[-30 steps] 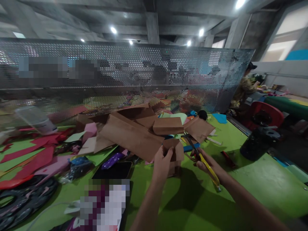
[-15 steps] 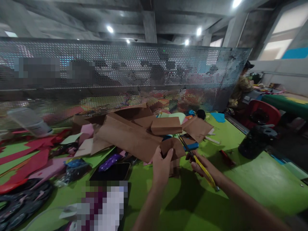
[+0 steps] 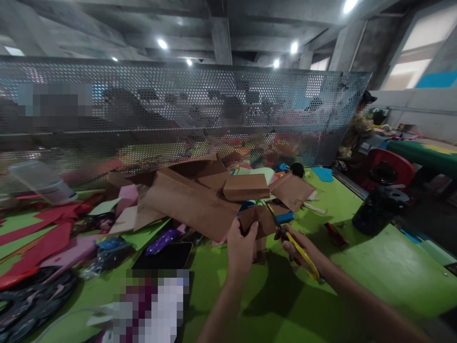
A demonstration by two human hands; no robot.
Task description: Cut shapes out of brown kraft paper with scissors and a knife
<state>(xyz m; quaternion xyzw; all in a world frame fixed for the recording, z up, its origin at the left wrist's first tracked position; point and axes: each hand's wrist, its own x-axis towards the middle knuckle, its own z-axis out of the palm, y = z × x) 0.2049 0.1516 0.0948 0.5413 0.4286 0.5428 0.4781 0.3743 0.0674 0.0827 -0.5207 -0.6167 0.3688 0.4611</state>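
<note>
My left hand [image 3: 243, 240] pinches a small piece of brown paper [image 3: 263, 220] between thumb and fingers, above the green tabletop [image 3: 282, 309]. Yellow-handled scissors [image 3: 303, 255] are gripped in my right hand [image 3: 298, 245], their dark blades pointing up and left, against the right edge of the paper. Whether the blades have the paper between them I cannot tell. Just beyond lie a folded brown paper bag [image 3: 246, 186], a large brown paper sheet [image 3: 189, 205] and another brown piece [image 3: 293, 190]. A blue object [image 3: 284, 217] is partly hidden behind the scissors.
A phone [image 3: 164, 256] and a purple packet [image 3: 162, 241] lie left of my hands, near red paper scraps [image 3: 50, 243]. A black mug-like container [image 3: 374, 212] and a red-handled tool [image 3: 335, 233] are at right. A perforated metal panel [image 3: 200, 109] bounds the back. Another person [image 3: 359, 126] is at far right.
The brown paper's rounded top now looks lower and straighter, and the scissor blades lie closer along its upper right edge. Both hands stay almost in place.
</note>
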